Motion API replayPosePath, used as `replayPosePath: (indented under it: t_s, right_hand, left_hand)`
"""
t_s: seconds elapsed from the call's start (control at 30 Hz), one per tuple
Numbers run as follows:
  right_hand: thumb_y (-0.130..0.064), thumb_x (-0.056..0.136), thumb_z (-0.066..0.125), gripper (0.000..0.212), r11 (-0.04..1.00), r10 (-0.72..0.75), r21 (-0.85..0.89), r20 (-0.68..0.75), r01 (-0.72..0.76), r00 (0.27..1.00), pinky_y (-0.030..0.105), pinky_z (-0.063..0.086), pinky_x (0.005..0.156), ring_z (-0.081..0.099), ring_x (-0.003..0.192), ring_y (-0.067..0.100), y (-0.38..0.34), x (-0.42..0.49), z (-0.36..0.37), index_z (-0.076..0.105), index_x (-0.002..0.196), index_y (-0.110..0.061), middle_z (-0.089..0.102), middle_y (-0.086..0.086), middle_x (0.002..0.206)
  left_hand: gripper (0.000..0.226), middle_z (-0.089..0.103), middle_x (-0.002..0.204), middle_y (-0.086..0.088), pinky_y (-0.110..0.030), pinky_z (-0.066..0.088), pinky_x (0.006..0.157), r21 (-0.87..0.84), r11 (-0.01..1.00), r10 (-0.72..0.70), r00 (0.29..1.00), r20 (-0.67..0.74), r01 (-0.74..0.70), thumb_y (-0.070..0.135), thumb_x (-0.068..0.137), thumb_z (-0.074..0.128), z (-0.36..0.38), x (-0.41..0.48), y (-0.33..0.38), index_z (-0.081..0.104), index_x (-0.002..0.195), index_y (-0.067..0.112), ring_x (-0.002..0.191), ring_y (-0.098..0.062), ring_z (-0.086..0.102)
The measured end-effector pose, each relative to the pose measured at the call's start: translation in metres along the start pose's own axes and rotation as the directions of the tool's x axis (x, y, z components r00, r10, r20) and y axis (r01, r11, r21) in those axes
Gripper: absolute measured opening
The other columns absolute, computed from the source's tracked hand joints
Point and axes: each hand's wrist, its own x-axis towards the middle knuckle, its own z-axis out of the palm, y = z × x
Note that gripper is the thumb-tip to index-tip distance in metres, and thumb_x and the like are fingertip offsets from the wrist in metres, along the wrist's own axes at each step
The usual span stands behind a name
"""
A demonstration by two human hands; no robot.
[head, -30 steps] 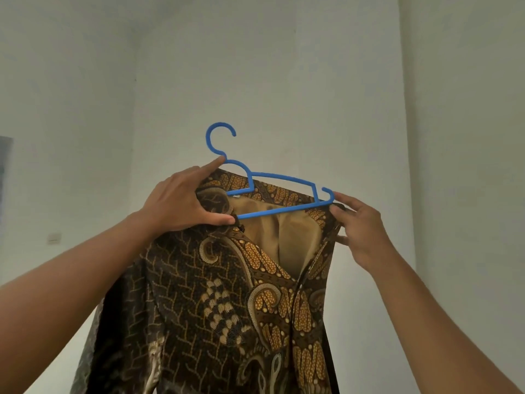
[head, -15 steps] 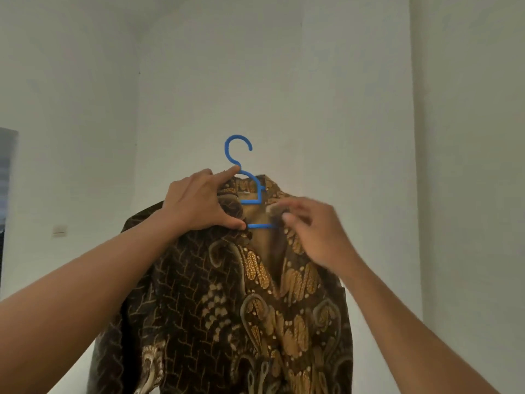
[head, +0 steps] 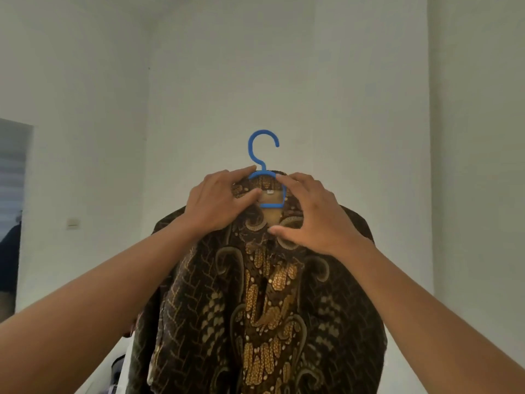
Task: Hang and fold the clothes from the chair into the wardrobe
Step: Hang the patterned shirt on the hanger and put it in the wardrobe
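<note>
Findings. We hold a dark brown batik shirt (head: pixel 264 302) with gold patterning up in front of a pale wall (head: pixel 341 95). It hangs on a blue plastic hanger (head: pixel 263 172). The shirt faces us and drapes down out of view at the bottom edge. The hanger's shoulders are hidden inside it. Only the hook, the neck and a small blue loop in the collar opening show. The hook stands upright, free of any rail and touching nothing above it.

Left hand (head: pixel 218 206): it grips the left side of the collar. The index finger reaches to the base of the hanger's neck and the thumb presses on the collar fabric below it.

Right hand (head: pixel 309 214): it grips the right side of the collar. The index finger curls over the top of the hanger's shoulder and the thumb lies on the shirt front just below the collar opening.

The two hands sit close together, either side of the collar. A small white label (head: pixel 270 191) shows inside the neck between them.

Surroundings. A white wall switch (head: pixel 73 223) is mounted low on the left wall. A dark opening (head: pixel 11 209) lies at the left edge; we cannot make out its contents.
</note>
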Motion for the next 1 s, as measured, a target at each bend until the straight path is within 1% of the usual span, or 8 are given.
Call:
replayPosePath:
  t_s: [0.1, 0.27, 0.43, 0.53, 0.67, 0.73, 0.9, 1.0]
  right_hand:
    - [-0.066, 0.065, 0.079, 0.117, 0.994, -0.055, -0.095, 0.009, 0.055, 0.998, 0.048, 0.048, 0.1, 0.043, 0.129, 0.021, -0.01, 0.01, 0.001, 0.015, 0.157, -0.031, 0.031, -0.002, 0.151]
    - [-0.059, 0.055, 0.088, 0.143, 0.979, -0.026, -0.192, 0.183, 0.062, 0.983, 0.046, 0.052, 0.094, 0.04, 0.131, 0.022, -0.015, 0.016, -0.001, -0.009, 0.155, -0.033, 0.016, -0.003, 0.155]
    - [-0.051, 0.058, 0.09, 0.143, 0.974, -0.015, -0.218, 0.168, 0.052, 0.986, 0.04, 0.059, 0.081, 0.05, 0.115, 0.021, -0.011, 0.01, 0.002, -0.015, 0.153, -0.036, 0.022, -0.001, 0.147]
    - [-0.051, 0.056, 0.089, 0.144, 0.974, 0.025, -0.225, 0.179, 0.016, 0.984, 0.041, 0.058, 0.076, 0.052, 0.108, 0.02, -0.005, 0.004, -0.002, -0.016, 0.154, -0.036, 0.023, -0.003, 0.148]
    - [-0.057, 0.055, 0.084, 0.142, 0.957, 0.081, -0.29, 0.2, -0.02, 0.976, 0.05, 0.054, 0.087, 0.048, 0.117, 0.022, 0.0, -0.002, -0.006, -0.014, 0.155, -0.034, 0.021, -0.004, 0.152]
    - [-0.056, 0.054, 0.084, 0.14, 0.965, 0.088, -0.261, 0.202, -0.033, 0.975, 0.045, 0.057, 0.082, 0.051, 0.112, 0.02, -0.001, -0.003, -0.006, -0.01, 0.156, -0.033, 0.021, -0.006, 0.151]
    - [-0.055, 0.054, 0.085, 0.138, 0.988, 0.081, -0.146, 0.167, -0.056, 0.983, 0.036, 0.06, 0.072, 0.058, 0.102, 0.014, 0.0, -0.008, -0.01, -0.004, 0.157, -0.032, 0.022, -0.012, 0.151]
    - [-0.057, 0.053, 0.084, 0.136, 0.991, 0.062, -0.125, 0.164, -0.042, 0.985, 0.036, 0.061, 0.073, 0.057, 0.103, 0.013, -0.008, -0.009, -0.014, -0.001, 0.157, -0.032, 0.022, -0.013, 0.151]
  left_hand:
    - [0.043, 0.069, 0.114, 0.001, -0.04, 0.054, 0.081, -0.06, 0.998, 0.022, 0.999, -0.042, -0.025, 0.045, 0.092, 0.061, 0.003, 0.0, 0.009, 0.06, 0.134, 0.036, 0.105, -0.02, 0.062]
    - [0.042, 0.071, 0.116, 0.001, -0.04, 0.055, 0.083, -0.12, 0.993, 0.005, 1.0, 0.001, -0.004, 0.037, 0.091, 0.061, 0.006, -0.002, 0.011, 0.064, 0.132, 0.03, 0.101, -0.017, 0.063]
    - [0.042, 0.07, 0.108, 0.003, -0.021, 0.048, 0.081, -0.256, 0.964, 0.091, 0.994, 0.062, -0.073, 0.02, 0.091, 0.062, 0.003, -0.003, 0.005, 0.064, 0.133, 0.024, 0.091, -0.009, 0.059]
    - [0.039, 0.066, 0.104, 0.001, -0.029, 0.049, 0.082, -0.195, 0.978, 0.098, 0.99, 0.101, -0.077, 0.014, 0.095, 0.058, -0.004, -0.001, 0.0, 0.064, 0.134, 0.019, 0.089, -0.012, 0.056]
    - [0.032, 0.063, 0.108, 0.004, -0.036, 0.052, 0.081, -0.051, 0.992, 0.12, 0.985, 0.12, -0.115, 0.029, 0.098, 0.056, -0.008, -0.009, -0.003, 0.069, 0.127, 0.025, 0.091, -0.014, 0.058]
    - [0.04, 0.055, 0.11, 0.006, -0.033, 0.052, 0.079, -0.046, 0.98, 0.199, 0.962, 0.185, -0.194, 0.045, 0.097, 0.051, -0.008, -0.018, 0.003, 0.065, 0.132, 0.031, 0.088, -0.009, 0.055]
    - [0.091, 0.04, 0.147, -0.003, -0.037, 0.049, 0.094, 0.061, 0.91, 0.379, 0.882, 0.279, -0.41, 0.077, 0.086, 0.038, -0.005, -0.032, -0.007, 0.011, 0.159, 0.03, 0.119, -0.019, 0.05]
    - [0.112, 0.05, 0.131, -0.006, -0.035, 0.051, 0.077, 0.255, 0.855, 0.385, 0.882, 0.272, -0.451, 0.091, 0.075, 0.04, -0.005, -0.036, -0.011, 0.004, 0.16, 0.028, 0.104, -0.02, 0.052]
